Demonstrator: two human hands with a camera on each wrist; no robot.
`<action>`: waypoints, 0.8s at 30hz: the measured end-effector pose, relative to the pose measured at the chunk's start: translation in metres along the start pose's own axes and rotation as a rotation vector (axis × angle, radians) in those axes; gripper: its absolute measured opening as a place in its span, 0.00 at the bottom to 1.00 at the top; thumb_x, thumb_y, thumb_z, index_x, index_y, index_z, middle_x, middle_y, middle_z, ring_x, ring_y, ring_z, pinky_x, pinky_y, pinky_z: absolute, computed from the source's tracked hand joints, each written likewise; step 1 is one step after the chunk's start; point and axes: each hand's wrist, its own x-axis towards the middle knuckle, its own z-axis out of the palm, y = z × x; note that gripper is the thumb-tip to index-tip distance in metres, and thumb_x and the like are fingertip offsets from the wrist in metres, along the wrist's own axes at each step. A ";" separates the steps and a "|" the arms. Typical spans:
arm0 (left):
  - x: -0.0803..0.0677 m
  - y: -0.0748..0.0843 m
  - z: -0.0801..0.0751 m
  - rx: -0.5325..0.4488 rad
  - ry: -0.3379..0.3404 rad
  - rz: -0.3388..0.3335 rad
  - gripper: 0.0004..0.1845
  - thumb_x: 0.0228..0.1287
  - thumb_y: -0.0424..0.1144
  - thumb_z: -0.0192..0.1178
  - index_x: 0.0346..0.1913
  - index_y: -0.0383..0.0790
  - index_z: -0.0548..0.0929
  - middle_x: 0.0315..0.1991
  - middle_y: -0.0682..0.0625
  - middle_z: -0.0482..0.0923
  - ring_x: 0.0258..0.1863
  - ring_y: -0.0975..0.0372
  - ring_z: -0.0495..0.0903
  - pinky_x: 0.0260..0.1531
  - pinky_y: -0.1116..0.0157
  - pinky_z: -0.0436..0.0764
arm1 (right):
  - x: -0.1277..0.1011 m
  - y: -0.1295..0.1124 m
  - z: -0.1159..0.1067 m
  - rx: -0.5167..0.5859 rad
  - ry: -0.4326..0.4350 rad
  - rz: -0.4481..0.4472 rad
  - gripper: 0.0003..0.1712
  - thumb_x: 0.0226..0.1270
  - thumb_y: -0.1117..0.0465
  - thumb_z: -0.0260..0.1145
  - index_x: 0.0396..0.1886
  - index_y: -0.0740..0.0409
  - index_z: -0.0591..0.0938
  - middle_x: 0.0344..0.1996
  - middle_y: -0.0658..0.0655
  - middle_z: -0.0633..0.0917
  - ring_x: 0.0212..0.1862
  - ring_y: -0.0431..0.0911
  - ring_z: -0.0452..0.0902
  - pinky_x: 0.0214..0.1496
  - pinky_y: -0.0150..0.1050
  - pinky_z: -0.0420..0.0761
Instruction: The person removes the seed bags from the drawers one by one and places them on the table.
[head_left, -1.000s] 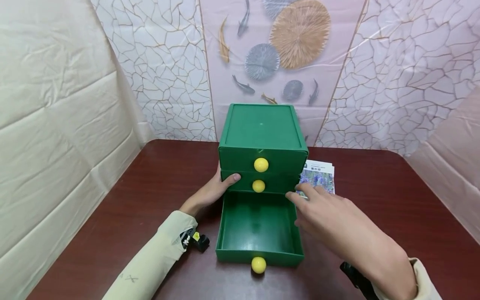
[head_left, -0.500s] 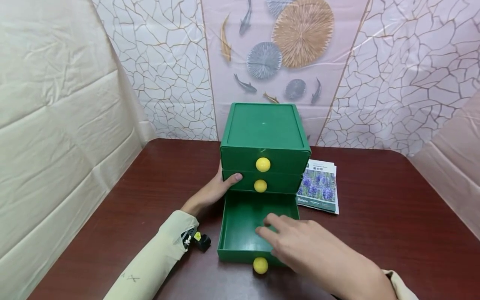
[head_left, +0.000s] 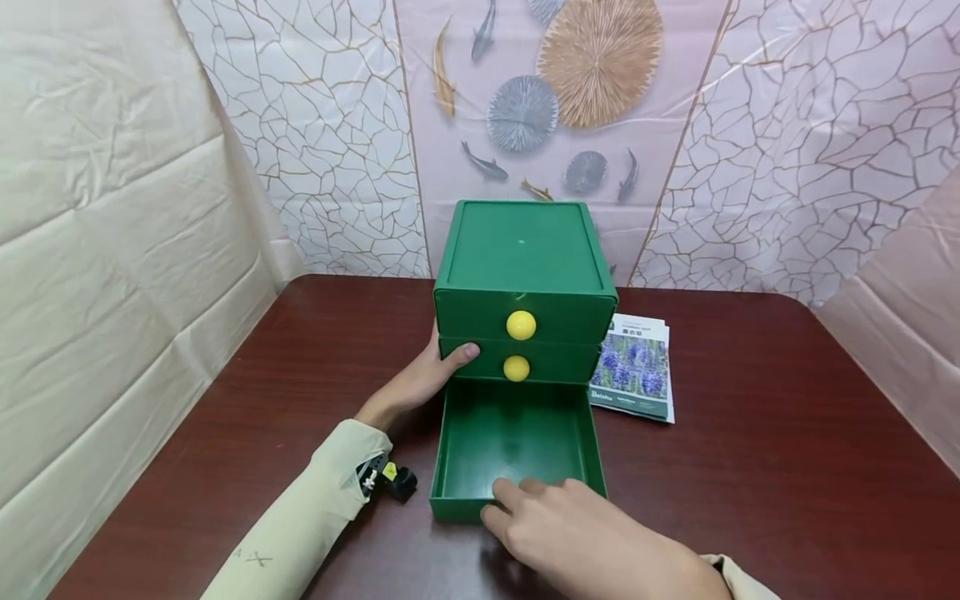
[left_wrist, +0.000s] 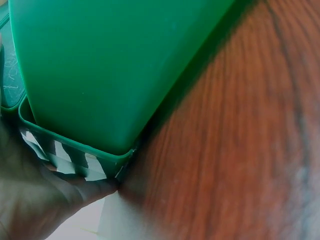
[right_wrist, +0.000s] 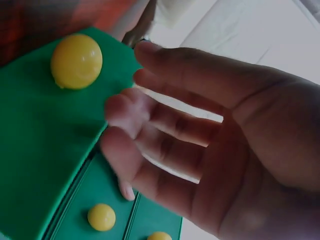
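Note:
A green drawer cabinet (head_left: 525,250) stands on the table with its bottom drawer (head_left: 453,508) pulled out, nothing inside it. Yellow round knobs sit on the upper drawer (head_left: 480,315) and middle drawer (head_left: 562,363), both closed. My left hand (head_left: 416,379) holds the cabinet's left side, thumb on the middle drawer's front; its other fingers are mostly hidden behind the side in the head view. My right hand (head_left: 570,525) hovers at the pulled-out drawer's front with loosely bent fingers. It hides the bottom knob (right_wrist: 76,61) in the head view; the right wrist view shows that knob apart from the fingertips.
Flower-printed paper packets (head_left: 633,367) lie stacked to the right of the cabinet, partly behind it. Dark reddish-brown wood makes up the tabletop (head_left: 757,417). Patterned cloth (head_left: 330,142) hangs behind the table.
My right hand has moved left and toward me, from beside the cabinet's right side across the open drawer to its front. The left hand keeps its place on the cabinet.

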 end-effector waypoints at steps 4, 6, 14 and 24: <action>0.001 0.001 0.000 -0.004 0.005 -0.001 0.52 0.79 0.62 0.56 0.84 0.66 0.26 0.83 0.50 0.45 0.78 0.53 0.54 0.77 0.42 0.56 | 0.001 -0.006 0.009 -0.065 0.029 0.008 0.06 0.69 0.56 0.76 0.36 0.46 0.85 0.31 0.44 0.76 0.24 0.35 0.68 0.16 0.28 0.59; 0.001 0.001 0.001 -0.005 0.004 -0.003 0.52 0.78 0.63 0.56 0.84 0.65 0.27 0.82 0.49 0.46 0.78 0.53 0.54 0.77 0.42 0.56 | 0.001 -0.010 0.015 -0.116 0.076 0.011 0.06 0.70 0.55 0.75 0.34 0.46 0.85 0.30 0.44 0.77 0.23 0.35 0.68 0.15 0.28 0.58; 0.001 -0.001 0.004 -0.021 -0.002 0.010 0.52 0.78 0.63 0.56 0.84 0.61 0.28 0.83 0.48 0.45 0.78 0.53 0.52 0.78 0.43 0.54 | 0.002 -0.035 0.037 -0.312 0.271 0.112 0.14 0.69 0.50 0.72 0.28 0.51 0.84 0.26 0.49 0.74 0.19 0.41 0.67 0.13 0.33 0.56; 0.001 -0.002 0.001 -0.004 -0.007 0.011 0.56 0.73 0.70 0.55 0.84 0.64 0.26 0.84 0.51 0.41 0.80 0.54 0.51 0.77 0.42 0.54 | 0.009 -0.049 0.060 -0.464 0.418 0.227 0.37 0.82 0.69 0.24 0.23 0.58 0.78 0.26 0.54 0.70 0.17 0.44 0.56 0.14 0.35 0.55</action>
